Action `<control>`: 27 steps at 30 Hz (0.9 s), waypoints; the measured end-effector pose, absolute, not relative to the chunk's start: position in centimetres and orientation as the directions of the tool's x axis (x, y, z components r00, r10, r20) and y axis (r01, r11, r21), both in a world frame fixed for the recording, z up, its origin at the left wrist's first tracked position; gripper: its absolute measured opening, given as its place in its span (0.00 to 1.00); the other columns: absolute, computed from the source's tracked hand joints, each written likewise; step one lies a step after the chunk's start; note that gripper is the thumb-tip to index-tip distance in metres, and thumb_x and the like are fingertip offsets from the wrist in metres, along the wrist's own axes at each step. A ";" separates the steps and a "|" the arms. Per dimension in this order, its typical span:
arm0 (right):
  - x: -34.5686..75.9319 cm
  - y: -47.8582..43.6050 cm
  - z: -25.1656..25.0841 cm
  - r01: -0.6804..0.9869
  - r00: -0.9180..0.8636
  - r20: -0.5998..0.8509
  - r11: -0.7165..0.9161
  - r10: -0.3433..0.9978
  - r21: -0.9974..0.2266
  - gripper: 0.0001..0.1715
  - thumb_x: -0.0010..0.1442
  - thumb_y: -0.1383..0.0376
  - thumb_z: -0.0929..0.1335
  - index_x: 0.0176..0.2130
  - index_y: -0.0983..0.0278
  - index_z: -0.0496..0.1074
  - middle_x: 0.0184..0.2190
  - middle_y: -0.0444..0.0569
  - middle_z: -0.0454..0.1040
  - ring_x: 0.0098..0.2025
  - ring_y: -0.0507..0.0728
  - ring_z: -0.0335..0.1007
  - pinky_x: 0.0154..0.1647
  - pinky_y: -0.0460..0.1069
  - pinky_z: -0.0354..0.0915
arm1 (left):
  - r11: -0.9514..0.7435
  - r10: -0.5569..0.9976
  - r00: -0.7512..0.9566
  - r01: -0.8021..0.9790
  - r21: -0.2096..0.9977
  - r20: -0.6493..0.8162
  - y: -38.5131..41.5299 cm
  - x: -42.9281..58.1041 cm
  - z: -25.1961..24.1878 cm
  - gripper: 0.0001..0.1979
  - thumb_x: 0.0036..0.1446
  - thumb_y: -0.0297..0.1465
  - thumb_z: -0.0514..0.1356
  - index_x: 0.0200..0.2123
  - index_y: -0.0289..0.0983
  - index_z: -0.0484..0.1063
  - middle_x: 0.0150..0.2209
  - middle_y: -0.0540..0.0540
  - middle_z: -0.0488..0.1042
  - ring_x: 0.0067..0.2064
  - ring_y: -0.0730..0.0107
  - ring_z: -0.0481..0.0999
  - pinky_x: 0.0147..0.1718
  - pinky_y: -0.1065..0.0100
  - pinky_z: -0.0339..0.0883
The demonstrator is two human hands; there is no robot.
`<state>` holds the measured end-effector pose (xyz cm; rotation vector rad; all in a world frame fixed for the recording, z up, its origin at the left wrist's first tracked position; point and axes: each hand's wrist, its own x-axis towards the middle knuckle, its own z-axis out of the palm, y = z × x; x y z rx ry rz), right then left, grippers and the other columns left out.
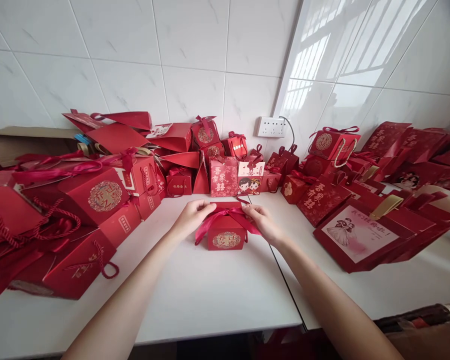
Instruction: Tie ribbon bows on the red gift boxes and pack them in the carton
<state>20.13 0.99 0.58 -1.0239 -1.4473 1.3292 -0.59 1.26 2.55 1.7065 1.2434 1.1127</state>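
Observation:
A small red gift box point(227, 241) with a round gold emblem stands upright on the white table in front of me. Across its top runs a dark pink ribbon point(230, 213), knotted or bowed at the middle, with tails hanging at both sides. My left hand point(195, 215) pinches the ribbon at the box's upper left. On the opposite side, the fingers of my right hand point(263, 222) are closed on the ribbon too. Whether the knot is tight I cannot tell. Just behind the box stand a red card-like bag point(224, 178) and a bag with a cartoon couple point(250, 179).
Piled red gift boxes point(93, 197) with rope handles crowd the left. More red gift bags point(360, 232) lean along the right. A white power strip point(271, 127) is on the tiled wall, and a cardboard box point(30, 142) sits far left. A dark seam splits the white tabletop point(213, 295).

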 end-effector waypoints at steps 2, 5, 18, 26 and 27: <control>20.1 0.8 0.8 0.032 -0.240 0.115 0.126 0.964 -0.992 0.28 0.50 0.43 0.67 0.25 0.65 0.64 0.21 0.42 0.62 0.23 0.49 0.53 0.24 0.46 0.50 | -0.282 0.959 0.125 0.321 0.904 0.255 1.2 -0.4 2.3 0.17 0.50 0.44 0.55 0.20 0.37 0.60 0.20 0.54 0.59 0.23 0.75 0.59 0.24 0.71 0.54; 20.0 0.6 1.1 0.057 -0.216 0.157 0.173 0.964 -0.983 0.29 0.50 0.41 0.66 0.23 0.64 0.60 0.20 0.41 0.59 0.23 0.48 0.51 0.25 0.46 0.49 | -0.318 0.945 0.041 0.335 0.887 0.323 1.0 0.3 1.6 0.17 0.53 0.42 0.54 0.20 0.38 0.57 0.19 0.55 0.57 0.23 0.75 0.58 0.24 0.71 0.54; 20.3 0.8 0.8 0.236 -0.116 0.450 0.465 0.885 -0.853 0.26 0.54 0.43 0.65 0.23 0.62 0.64 0.44 0.54 0.67 0.51 0.60 0.62 0.42 0.50 0.61 | -0.627 0.702 -0.037 0.440 0.642 0.711 1.0 0.9 -0.3 0.13 0.54 0.35 0.54 0.21 0.40 0.54 0.23 0.52 0.57 0.27 0.71 0.60 0.29 0.70 0.59; 20.2 0.8 0.8 0.230 -0.158 0.399 0.427 0.903 -0.874 0.27 0.56 0.44 0.63 0.21 0.62 0.60 0.50 0.57 0.70 0.59 0.64 0.58 0.52 0.55 0.58 | -0.568 0.725 -0.103 0.469 0.676 0.681 0.8 1.5 -1.3 0.13 0.58 0.33 0.50 0.23 0.40 0.51 0.24 0.52 0.55 0.28 0.72 0.59 0.30 0.70 0.60; 20.1 0.8 0.8 0.223 -0.154 0.388 0.414 0.909 -0.882 0.28 0.56 0.43 0.63 0.20 0.62 0.60 0.50 0.57 0.70 0.59 0.64 0.58 0.52 0.55 0.58 | -0.561 0.730 -0.109 0.469 0.682 0.675 0.8 1.5 -1.4 0.13 0.58 0.33 0.50 0.23 0.40 0.51 0.24 0.52 0.55 0.28 0.72 0.59 0.30 0.70 0.60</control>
